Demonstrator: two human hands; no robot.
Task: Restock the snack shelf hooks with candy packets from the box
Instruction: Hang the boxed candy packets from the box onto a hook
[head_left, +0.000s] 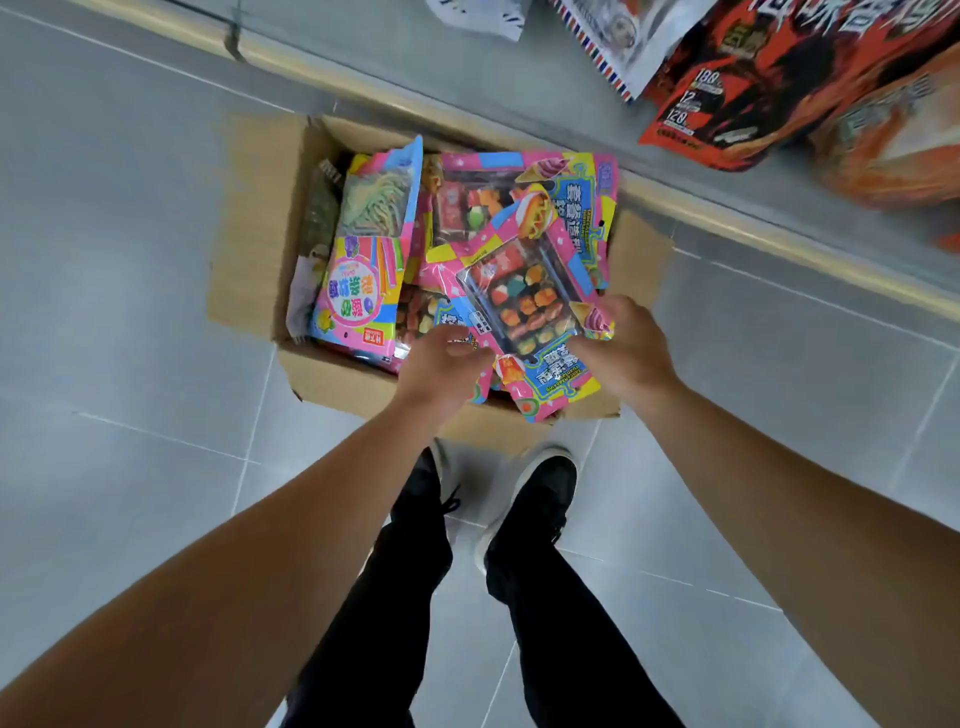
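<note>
White numerals are printed in a column on the orange-red snack bag (727, 98) hanging at the upper right: "188", "12" and "128" can be read, each followed by small print that cannot be resolved. Large white characters are cut off at the top edge of the same bag and cannot be read. Coloured characters are printed upside down on the pink noodle-candy packet (358, 270) in the cardboard box (260, 218), and on the blue panels of the sushi-candy packets (524, 296); none can be made out.
</note>
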